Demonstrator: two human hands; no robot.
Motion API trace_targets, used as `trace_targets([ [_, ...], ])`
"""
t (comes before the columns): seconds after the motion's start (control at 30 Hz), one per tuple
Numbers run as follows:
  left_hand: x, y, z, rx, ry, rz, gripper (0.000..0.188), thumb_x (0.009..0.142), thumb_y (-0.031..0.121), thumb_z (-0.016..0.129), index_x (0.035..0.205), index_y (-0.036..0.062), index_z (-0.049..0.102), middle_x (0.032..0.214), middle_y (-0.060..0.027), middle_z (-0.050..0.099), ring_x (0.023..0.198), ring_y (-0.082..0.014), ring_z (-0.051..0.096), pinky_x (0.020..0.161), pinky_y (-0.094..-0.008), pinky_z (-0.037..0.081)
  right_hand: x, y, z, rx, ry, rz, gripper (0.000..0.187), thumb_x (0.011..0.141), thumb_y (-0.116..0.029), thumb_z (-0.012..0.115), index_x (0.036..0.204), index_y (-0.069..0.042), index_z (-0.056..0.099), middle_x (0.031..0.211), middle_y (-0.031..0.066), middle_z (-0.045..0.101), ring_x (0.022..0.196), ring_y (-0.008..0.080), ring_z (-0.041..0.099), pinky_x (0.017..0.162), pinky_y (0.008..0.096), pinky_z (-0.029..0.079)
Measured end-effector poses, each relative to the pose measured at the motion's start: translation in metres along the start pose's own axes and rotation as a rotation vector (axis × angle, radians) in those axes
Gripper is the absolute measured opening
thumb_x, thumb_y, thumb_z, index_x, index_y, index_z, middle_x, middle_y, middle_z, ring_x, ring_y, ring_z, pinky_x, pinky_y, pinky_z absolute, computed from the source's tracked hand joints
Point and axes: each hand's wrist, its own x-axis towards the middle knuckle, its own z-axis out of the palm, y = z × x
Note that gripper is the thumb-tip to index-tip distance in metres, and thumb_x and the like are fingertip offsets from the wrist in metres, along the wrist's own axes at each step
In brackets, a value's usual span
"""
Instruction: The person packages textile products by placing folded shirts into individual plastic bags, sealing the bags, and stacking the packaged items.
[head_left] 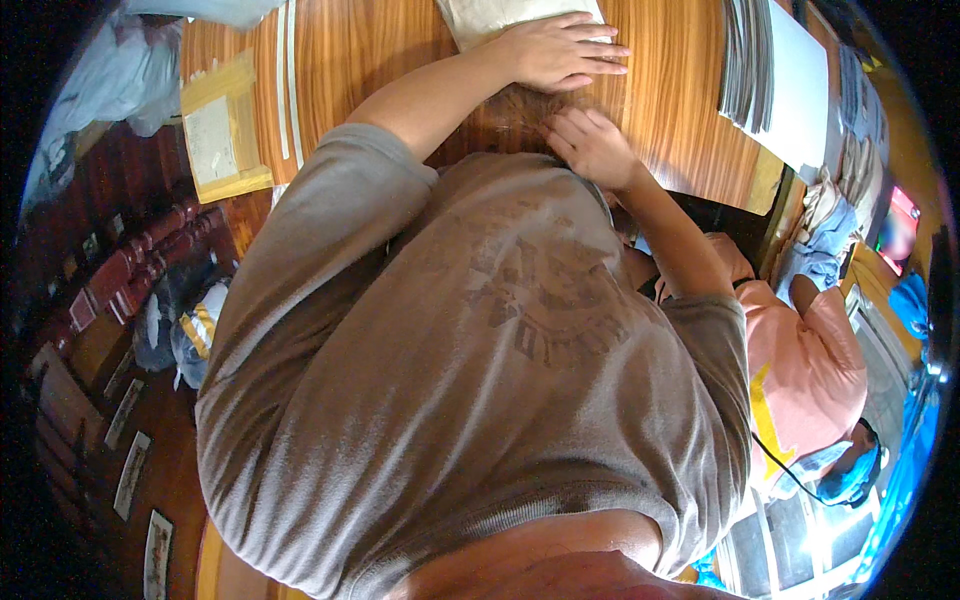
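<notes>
Your left hand point(560, 52) lies flat, fingers spread, on a pale sheet point(490, 18) at the desk's point(400, 50) far edge; its long axis can't be judged. Your right hand point(592, 145) rests open on the desk just beside, holding nothing.

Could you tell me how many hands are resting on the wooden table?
2. The left hand lies flat on a pale sheet at the table's far edge; the right hand rests nearer the body. A co-worker's hands are hidden.

Left hand point(560, 50) flat on pale sheet point(490, 15), right hand point(592, 148) on wooden table point(380, 60).
</notes>
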Motion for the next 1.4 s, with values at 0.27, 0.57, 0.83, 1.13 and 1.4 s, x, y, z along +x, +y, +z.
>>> trace_targets([
  [0.27,0.001,-0.014,0.033,-0.11,0.035,0.046,0.061,0.104,0.047,0.046,0.16,0.0237,0.039,0.17,-0.0034,0.031,0.159,-0.0263,0.021,0.13,-0.0497,0.015,0.043,-0.01,0.002,0.216,0.185,0.257,0.037,0.084,-0.03,0.079,0.113,-0.008,0.07,0.116,0.0085,0.066,0.106,0.0272,0.064,0.093,0.0387,0.053],
  [0.57,0.004,-0.004,-0.002,-0.171,-0.121,-0.019,0.06,0.105,0.04,0.044,0.162,0.0232,0.036,0.172,-0.0017,0.027,0.16,-0.0256,0.018,0.131,-0.0493,0.009,0.035,-0.014,0.012,0.213,0.004,0.093,0.034,0.082,-0.016,0.063,0.112,-0.003,0.069,0.113,0.0118,0.063,0.109,0.0304,0.061,0.097,0.0413,0.052],
  [0.83,0.006,-0.004,-0.008,-0.198,-0.154,-0.024,0.059,0.105,0.038,0.043,0.162,0.0224,0.036,0.173,-0.0017,0.026,0.161,-0.0247,0.016,0.131,-0.0486,0.007,0.018,-0.012,0.004,0.146,0.054,-0.039,0.041,0.08,-0.015,0.063,0.117,0.0,0.069,0.109,0.0104,0.062,0.108,0.0294,0.06,0.096,0.041,0.053],
  [1.13,0.009,-0.002,-0.02,-0.174,-0.302,-0.034,0.057,0.11,0.039,0.03,0.165,0.0225,0.027,0.174,-0.0028,0.017,0.161,-0.024,0.011,0.132,-0.0476,0.002,0.009,-0.028,0.005,0.124,0.165,0.059,0.042,0.083,-0.019,0.065,0.123,-0.006,0.069,0.115,0.0077,0.064,0.108,0.0251,0.062,0.091,0.0393,0.052],
  [1.4,0.009,-0.002,-0.024,-0.146,-0.275,-0.038,0.057,0.11,0.038,0.034,0.165,0.0225,0.028,0.174,-0.0027,0.02,0.161,-0.0244,0.014,0.132,-0.048,0.003,0.038,-0.047,0.021,0.26,0.177,0.326,0.035,0.084,-0.025,0.065,0.113,-0.008,0.072,0.113,0.0082,0.065,0.108,0.0279,0.061,0.091,0.0404,0.052],
])
